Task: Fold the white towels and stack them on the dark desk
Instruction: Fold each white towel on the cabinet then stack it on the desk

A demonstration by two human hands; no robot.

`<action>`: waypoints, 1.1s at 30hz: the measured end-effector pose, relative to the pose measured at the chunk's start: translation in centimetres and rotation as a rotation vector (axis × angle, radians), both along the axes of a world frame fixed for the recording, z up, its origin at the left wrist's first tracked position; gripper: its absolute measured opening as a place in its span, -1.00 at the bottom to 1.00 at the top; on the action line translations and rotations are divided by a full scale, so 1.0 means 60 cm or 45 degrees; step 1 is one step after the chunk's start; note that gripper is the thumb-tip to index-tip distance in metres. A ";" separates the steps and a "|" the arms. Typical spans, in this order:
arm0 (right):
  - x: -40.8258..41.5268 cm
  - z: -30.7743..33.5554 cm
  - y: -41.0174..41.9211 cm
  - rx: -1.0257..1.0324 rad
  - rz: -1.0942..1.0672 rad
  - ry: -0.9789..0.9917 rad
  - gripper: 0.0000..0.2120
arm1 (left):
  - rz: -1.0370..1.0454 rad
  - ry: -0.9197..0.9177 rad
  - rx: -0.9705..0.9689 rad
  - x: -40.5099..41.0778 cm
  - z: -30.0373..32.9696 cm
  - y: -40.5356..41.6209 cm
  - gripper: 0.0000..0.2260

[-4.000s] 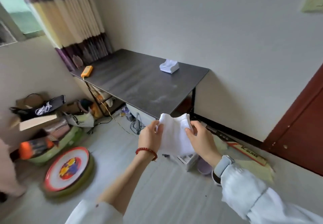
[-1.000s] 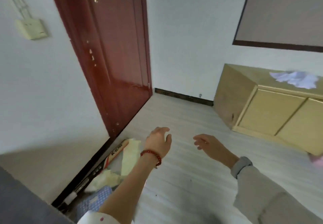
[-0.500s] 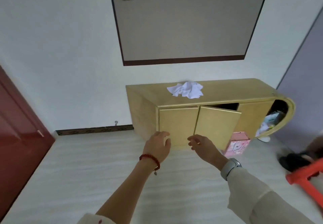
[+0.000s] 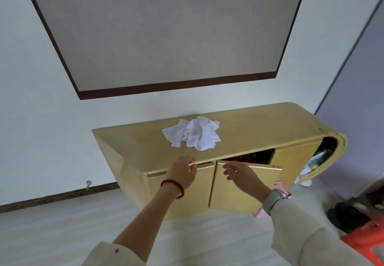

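Observation:
A crumpled heap of white towels (image 4: 193, 134) lies on top of a low yellow wooden cabinet (image 4: 259, 128) against the wall. My left hand (image 4: 182, 172), with a red bead bracelet at the wrist, is held out below the heap in front of the cabinet's front edge, fingers loosely bent and holding nothing. My right hand (image 4: 242, 174), with a grey watch at the wrist, reaches forward beside it, also holding nothing. Both hands are a short way short of the towels. The dark desk is out of view.
One cabinet door (image 4: 232, 184) stands ajar with a dark gap above it. A pink box (image 4: 278, 191) sits on the floor behind it. An orange stool (image 4: 365, 238) and dark objects are at the right. A framed grey panel (image 4: 166, 29) hangs above.
The view has swung from the desk, past the red door, to the yellow cabinet, now much closer. The towel I held four seconds ago is gone from my hands, which reach toward the heap.

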State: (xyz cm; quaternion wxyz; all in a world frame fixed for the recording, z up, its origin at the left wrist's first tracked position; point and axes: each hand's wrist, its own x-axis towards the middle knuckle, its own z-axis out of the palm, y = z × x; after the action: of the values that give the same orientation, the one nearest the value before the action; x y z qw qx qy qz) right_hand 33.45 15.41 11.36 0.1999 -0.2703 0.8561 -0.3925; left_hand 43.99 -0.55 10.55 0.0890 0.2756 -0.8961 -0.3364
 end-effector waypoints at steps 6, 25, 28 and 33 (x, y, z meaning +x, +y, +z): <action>-0.193 -0.062 -0.120 0.064 -0.036 -0.069 -0.80 | -0.019 -0.155 0.107 -0.197 -0.060 -0.111 -0.74; -0.542 -0.288 -0.362 0.375 0.204 -0.556 -0.79 | 0.366 -0.246 0.320 -0.524 -0.200 -0.261 -0.74; -0.545 -0.279 -0.363 0.348 0.334 -0.466 -0.90 | 0.287 -0.253 0.275 -0.543 -0.200 -0.272 -0.68; -0.590 -0.195 -0.374 0.089 0.537 -0.426 -0.93 | -0.055 -0.263 0.033 -0.583 -0.162 -0.313 -0.47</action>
State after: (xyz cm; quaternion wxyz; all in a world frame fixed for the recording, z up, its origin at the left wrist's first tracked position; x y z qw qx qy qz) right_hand -1.95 -7.04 -0.34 0.4250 -0.3673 0.7489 -0.3515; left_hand 9.02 -19.32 0.85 -0.0148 0.2906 -0.9018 -0.3194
